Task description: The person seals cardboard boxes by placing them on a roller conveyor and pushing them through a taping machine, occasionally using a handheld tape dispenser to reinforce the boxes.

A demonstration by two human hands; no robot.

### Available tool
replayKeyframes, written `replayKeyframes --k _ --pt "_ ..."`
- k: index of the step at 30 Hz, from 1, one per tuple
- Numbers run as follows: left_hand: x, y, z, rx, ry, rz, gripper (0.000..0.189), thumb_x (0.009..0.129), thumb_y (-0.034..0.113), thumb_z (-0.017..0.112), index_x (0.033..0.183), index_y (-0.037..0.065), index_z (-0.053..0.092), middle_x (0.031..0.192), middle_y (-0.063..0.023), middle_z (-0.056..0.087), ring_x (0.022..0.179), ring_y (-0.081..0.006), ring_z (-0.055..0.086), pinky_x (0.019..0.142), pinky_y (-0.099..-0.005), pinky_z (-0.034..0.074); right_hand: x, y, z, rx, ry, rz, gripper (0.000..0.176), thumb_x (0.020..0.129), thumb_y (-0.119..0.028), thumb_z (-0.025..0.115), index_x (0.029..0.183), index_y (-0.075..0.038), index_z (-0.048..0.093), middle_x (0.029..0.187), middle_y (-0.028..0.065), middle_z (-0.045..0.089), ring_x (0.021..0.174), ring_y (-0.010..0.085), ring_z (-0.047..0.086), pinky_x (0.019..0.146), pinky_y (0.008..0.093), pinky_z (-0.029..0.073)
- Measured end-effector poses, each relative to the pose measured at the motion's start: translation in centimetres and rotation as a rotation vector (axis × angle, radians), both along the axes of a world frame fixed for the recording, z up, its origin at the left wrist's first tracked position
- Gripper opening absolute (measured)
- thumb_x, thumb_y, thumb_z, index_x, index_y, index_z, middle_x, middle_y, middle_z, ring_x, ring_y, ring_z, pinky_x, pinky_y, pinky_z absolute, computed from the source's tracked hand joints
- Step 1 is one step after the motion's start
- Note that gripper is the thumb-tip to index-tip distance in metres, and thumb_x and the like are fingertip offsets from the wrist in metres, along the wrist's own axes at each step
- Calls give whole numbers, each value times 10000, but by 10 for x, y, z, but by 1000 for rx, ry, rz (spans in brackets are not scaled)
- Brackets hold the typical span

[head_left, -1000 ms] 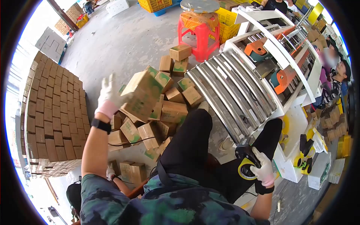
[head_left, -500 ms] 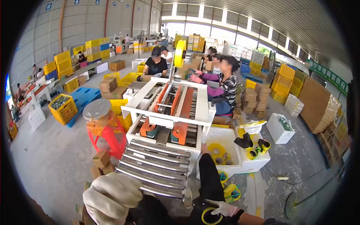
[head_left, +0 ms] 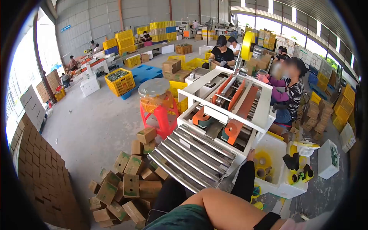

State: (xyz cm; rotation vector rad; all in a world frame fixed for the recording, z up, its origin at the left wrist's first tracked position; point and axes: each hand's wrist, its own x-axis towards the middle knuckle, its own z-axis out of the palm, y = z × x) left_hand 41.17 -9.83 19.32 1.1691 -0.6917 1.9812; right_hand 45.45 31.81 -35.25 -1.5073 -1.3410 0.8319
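- Cartons (head_left: 126, 180), small, brown with green print, lie in a loose heap on the floor (head_left: 96, 126) at 7 o'clock in the view, touching the low end of the roller conveyor (head_left: 191, 153).
- 1 carton (head_left: 146, 134) sits atop the heap at its 1 o'clock edge, near the red stool (head_left: 159, 115).
- Bare forearm (head_left: 230, 207), apparently the left, crosses the view at 6 o'clock, with a black wristband (head_left: 266, 221).
- Left hand (head_left: 294, 225): only a glove cuff shows at the bottom edge; the fingers are cut off, so I cannot tell whether they are spread or pressed together.
- Right hand: out of sight.
- Taping machine (head_left: 230, 111), white with orange parts, stands at 1 o'clock of the conveyor.
- White tub (head_left: 276, 147) with yellow tape rolls (head_left: 262, 159) stands at 4 o'clock of the machine.
- Folded flat cartons (head_left: 38, 176) are stacked at 8 o'clock.
- A co-worker in striped sleeves (head_left: 291, 92) sits at 2 o'clock.
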Motion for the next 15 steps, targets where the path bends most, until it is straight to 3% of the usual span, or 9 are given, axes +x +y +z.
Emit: replayKeyframes --k 2,4,5,6,7,9,12,15 --pt "19 -10 -7 40 107 39 293 882 205 673 1023 -50 644 968 -165 661 774 -315 646 700 -362 516 -12 103 -68 149 -288 -175 463 935 -420 501 853 21 615 812 277 627 804 472 605 723 564 439" --pt "-22 36 -15 398 399 -8 313 875 210 688 1038 -55 648 964 -168 660 799 -312 657 706 -350 515 -8 106 -72 104 -386 -206 561 927 -512 468 923 36 587 922 283 636 910 465 603 777 557 442" --pt "-40 50 -6 413 482 -2 322 871 221 695 1038 -51 651 953 -163 659 796 -308 657 700 -346 512 -3 123 -102 269 -599 -140 594 932 -544 446 973 34 575 978 295 633 959 464 601 799 552 445" --pt "-57 64 3 430 565 7 331 867 232 703 1038 -48 654 941 -159 659 794 -304 656 694 -343 510 -5 114 -77 30 -328 -136 583 961 -523 390 1008 31 565 1092 311 600 1005 457 590 837 544 454" --pt "-75 74 15 265 595 24 338 863 250 711 1031 -38 659 919 -148 660 776 -298 651 680 -343 505 -1 86 -65 -32 -221 -110 526 949 -480 425 1067 23 527 1134 287 581 1042 425 572 869 516 439" --pt "-141 70 75 -363 768 -373 336 845 290 732 993 -5 668 864 -103 660 745 -268 638 656 -331 493 9 -38 10 -175 58 109 481 924 -394 496 1185 7 449 1217 239 544 1115 361 534 932 459 409" --pt "-181 74 94 -339 742 -233 325 869 284 707 1012 -4 659 884 -92 657 753 -239 627 674 -320 490 27 -323 175 -660 479 496 600 887 -266 602 1362 -16 333 1343 167 488 1225 265 478 1027 374 364" --pt "-215 59 79 -316 726 -76 315 894 278 682 1031 -2 649 905 -81 655 761 -209 615 692 -308 486 29 -440 245 -808 620 601 851 850 -137 708 1538 -40 217 1469 94 431 1335 169 423 1121 289 318"
